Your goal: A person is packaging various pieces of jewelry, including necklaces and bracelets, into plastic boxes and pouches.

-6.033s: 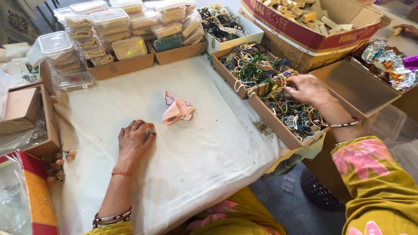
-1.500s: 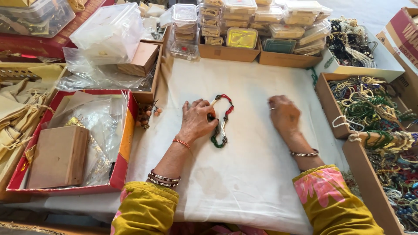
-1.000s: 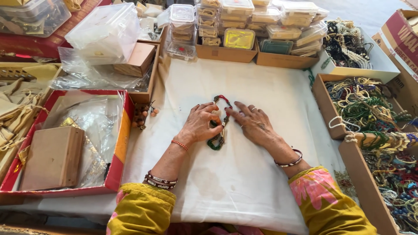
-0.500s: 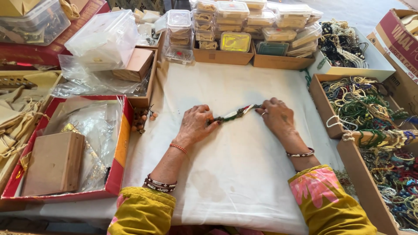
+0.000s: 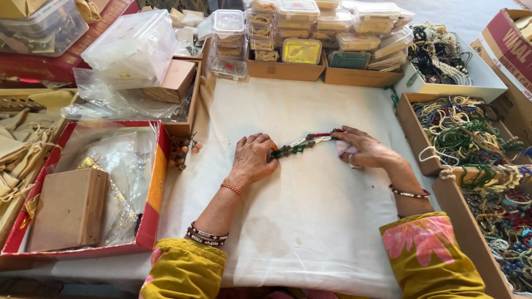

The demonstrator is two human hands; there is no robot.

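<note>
A beaded necklace [image 5: 303, 144] of green, white and red beads is stretched flat between my two hands on a white cloth [image 5: 299, 221]. My left hand [image 5: 252, 159] pinches its green end at the left. My right hand [image 5: 363, 148] holds the red end at the right, with a bit of pink cloth [image 5: 344, 147] under its fingers. Both wrists wear bangles and the sleeves are yellow with pink flowers.
Stacked clear plastic boxes [image 5: 327, 22] fill cardboard trays at the back. Cardboard boxes of bead strands [image 5: 471, 133] line the right side. A red tray [image 5: 77, 188] with a brown box and plastic bags sits at the left. Loose brown beads [image 5: 183, 152] lie by it.
The necklace lay looped on the cloth; both hands came together, took its ends and pulled it out into a straight line. The head view shifted slightly.
</note>
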